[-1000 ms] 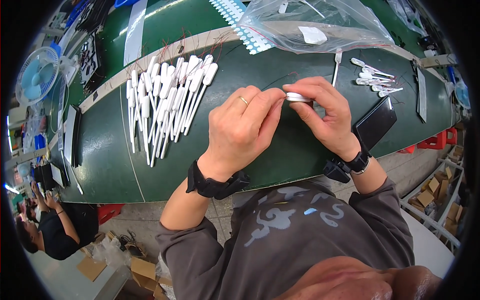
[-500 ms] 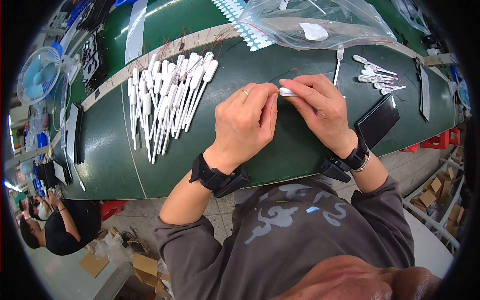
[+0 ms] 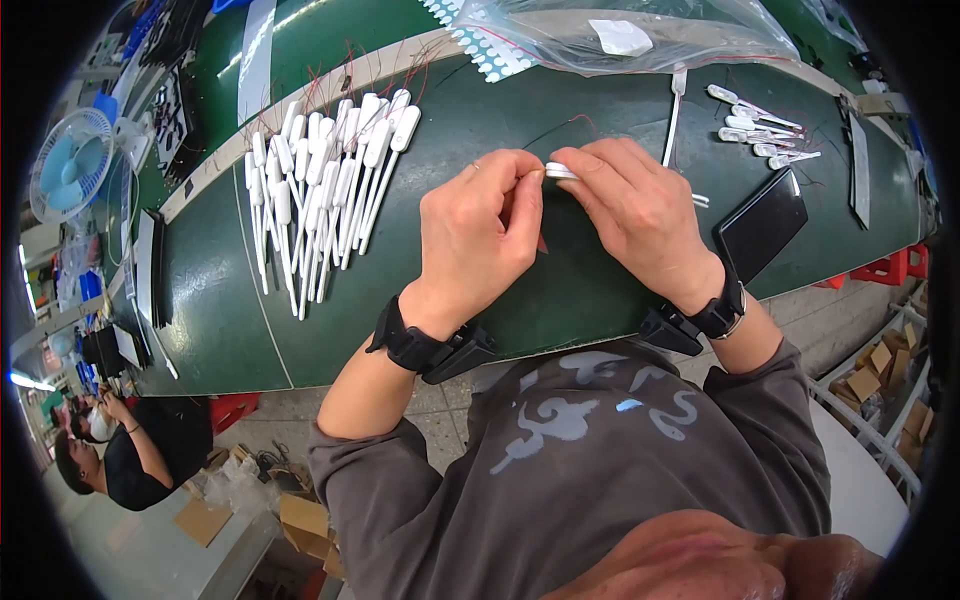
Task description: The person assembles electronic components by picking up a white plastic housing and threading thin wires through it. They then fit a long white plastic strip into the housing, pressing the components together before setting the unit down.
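Note:
My right hand (image 3: pixel 645 215) is closed in a pinch on a white plastic stick (image 3: pixel 561 172) with a rounded, wider end. The stick's thin stem seems to run beneath the palm, and its tip comes out by the wrist side. My left hand (image 3: pixel 475 225) is closed too, thumb and fingertips pressed together at the stick's wide end. What those fingertips pinch is too small to make out. Behind my hands, a thin dark and red wire (image 3: pixel 584 121) lies on the green table. To the left is a pile of similar white sticks (image 3: pixel 320 180) with red wires.
On the right lie several smaller white pieces (image 3: pixel 765 128) with wires and a black phone (image 3: pixel 765 225). A lone white stick (image 3: pixel 675 115) lies beyond my right hand. A clear plastic bag (image 3: pixel 690 50) sits at the back. A co-worker (image 3: pixel 150 450) sits at far left.
Both hands stay together on the white stick, which has tilted a little. Its stem tip now shows beside my right hand. The whole view has shifted slightly.

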{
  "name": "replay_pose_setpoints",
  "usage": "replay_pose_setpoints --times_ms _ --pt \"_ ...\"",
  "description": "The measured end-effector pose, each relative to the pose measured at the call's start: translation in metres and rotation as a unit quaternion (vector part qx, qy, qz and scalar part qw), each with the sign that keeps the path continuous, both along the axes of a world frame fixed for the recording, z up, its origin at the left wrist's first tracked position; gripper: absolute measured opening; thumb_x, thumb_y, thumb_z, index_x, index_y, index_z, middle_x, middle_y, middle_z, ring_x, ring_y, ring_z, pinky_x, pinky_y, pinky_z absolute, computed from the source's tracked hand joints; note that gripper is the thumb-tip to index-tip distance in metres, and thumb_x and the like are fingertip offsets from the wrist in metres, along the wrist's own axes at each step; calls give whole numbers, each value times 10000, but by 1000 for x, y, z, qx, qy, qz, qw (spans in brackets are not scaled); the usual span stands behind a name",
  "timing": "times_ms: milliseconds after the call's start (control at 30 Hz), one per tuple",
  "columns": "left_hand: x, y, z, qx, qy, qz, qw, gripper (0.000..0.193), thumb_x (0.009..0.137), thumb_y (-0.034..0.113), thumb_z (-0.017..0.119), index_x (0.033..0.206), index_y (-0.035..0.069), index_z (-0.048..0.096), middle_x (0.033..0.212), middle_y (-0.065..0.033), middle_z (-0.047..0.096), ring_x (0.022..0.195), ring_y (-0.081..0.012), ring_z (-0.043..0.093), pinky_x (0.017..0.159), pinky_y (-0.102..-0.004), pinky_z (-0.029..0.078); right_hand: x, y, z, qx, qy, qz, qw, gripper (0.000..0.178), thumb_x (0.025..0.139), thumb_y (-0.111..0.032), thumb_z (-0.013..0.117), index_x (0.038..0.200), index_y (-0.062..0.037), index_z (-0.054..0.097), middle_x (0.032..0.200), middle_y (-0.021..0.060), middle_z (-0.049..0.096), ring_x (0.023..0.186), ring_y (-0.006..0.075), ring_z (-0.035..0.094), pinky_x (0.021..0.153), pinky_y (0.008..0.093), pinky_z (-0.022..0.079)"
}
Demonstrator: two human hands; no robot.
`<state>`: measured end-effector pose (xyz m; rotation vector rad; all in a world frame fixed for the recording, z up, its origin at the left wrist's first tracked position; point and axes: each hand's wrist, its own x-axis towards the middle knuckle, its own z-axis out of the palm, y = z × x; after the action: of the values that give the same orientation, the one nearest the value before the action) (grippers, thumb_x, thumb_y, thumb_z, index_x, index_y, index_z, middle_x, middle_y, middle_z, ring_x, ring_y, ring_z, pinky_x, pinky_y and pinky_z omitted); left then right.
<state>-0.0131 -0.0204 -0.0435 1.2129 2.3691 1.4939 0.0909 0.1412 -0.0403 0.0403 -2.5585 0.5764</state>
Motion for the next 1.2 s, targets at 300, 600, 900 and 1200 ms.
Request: replay_pose_setpoints --times_ms 300,600,900,1200 --pt "-9 -1 0 22 167 -72 983 118 856 -10 715 942 54 665 751 -56 631 599 -211 594 521 -331 462 8 15 6 -278 -171 86 941 191 1043 -156 575 1155 -11 630 821 61 558 726 198 536 656 310 445" --pt "-9 -1 2 35 219 -61 973 137 840 -10 730 913 61 639 760 -32 628 620 -193 604 516 -321 465 7 15 16 -400 -264 131 868 281 1114 -243 454 1108 8 582 783 9 460 716 120 402 647 270 379" --pt "2 -3 5 41 61 -35 997 124 854 12 720 884 57 607 689 -38 616 553 -166 609 502 -312 473 7 14 14 -365 -205 154 895 288 1109 -245 446 1071 7 581 762 14 464 693 120 407 634 278 372" --pt "3 -4 6 54 -67 -36 996 126 872 26 718 856 39 593 631 -38 592 516 -131 575 486 -299 450 5 17 15 -383 -238 164 877 299 1103 -264 454 1070 2 587 760 12 476 687 122 410 628 270 361"
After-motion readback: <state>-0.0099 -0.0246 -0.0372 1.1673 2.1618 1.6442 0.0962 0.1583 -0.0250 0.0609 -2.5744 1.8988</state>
